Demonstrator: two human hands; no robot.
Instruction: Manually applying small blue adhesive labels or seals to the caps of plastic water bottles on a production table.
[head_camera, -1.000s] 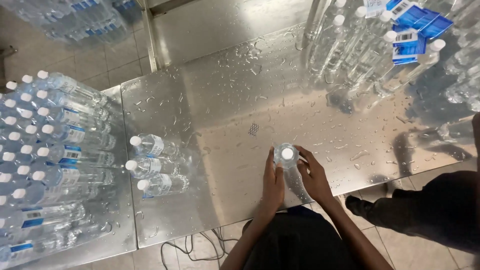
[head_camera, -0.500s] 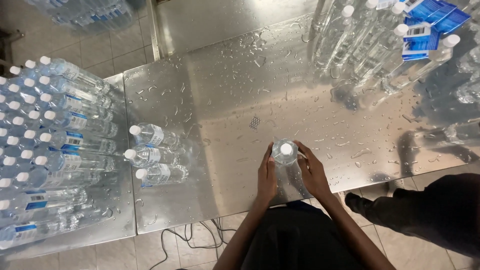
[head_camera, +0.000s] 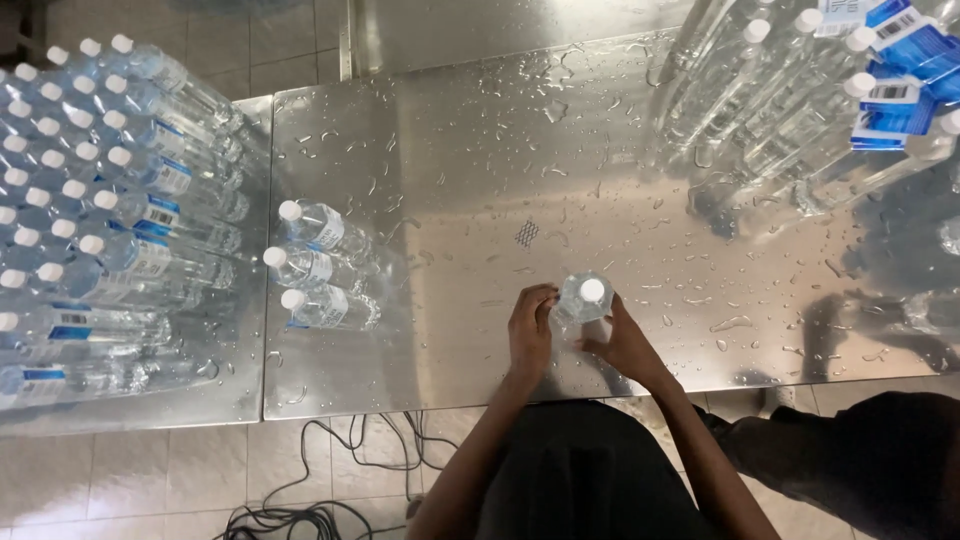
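Since half a second ago the view has been shifted: the whole scene sits further right and lower in frame, and more floor with black cables (head_camera: 300, 500) is seen at the near edge. The clear bottle (head_camera: 582, 298) is kept between both hands as before, near the table's near edge.

Far left: a dense block of capped bottles (head_camera: 90, 190) is stood on the left table (head_camera: 200, 395), white caps up. Just right of the seam, three labelled bottles (head_camera: 315, 265) are grouped on the steel table (head_camera: 450, 150), well apart from the hands.

Left hand (head_camera: 530, 330): fingers are curled part-closed, fingertips pressed on the bottle's left side. A full wrap is not seen.

The bottle is stood upright, long axis vertical, white cap pointed at the camera.

Right hand (head_camera: 622, 345): fingers are spread loosely and laid against the bottle's right, near side; thumb position cannot be told.

Open wet surface is left on the far side of the bottle and to both sides. The near table edge runs just behind the wrists.

Far right: unlabelled and blue-labelled bottles (head_camera: 800, 90) are clustered at the far corner. A second person's dark trouser leg (head_camera: 860, 450) is seen near right, off the table.
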